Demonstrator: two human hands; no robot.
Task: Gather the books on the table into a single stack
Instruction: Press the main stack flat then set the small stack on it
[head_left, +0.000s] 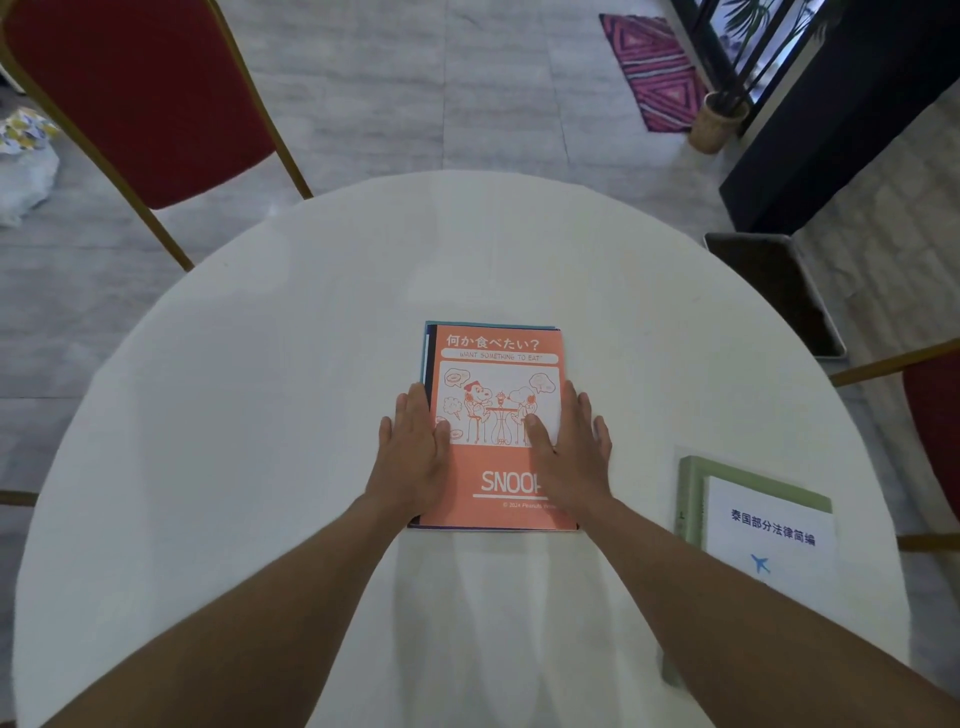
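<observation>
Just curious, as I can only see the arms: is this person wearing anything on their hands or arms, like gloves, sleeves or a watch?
No. The left hand and right hand are bare: no gloves, rings or watch. Both forearms are uncovered as far as the picture shows, with no sleeve in view.

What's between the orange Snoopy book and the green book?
Only the right hand and bare white table lie between the Snoopy book and green book, in the head view.

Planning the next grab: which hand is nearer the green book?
Right. The right hand lies on the orange book, just left of the green book; the left hand presses the stack's far side.
</observation>
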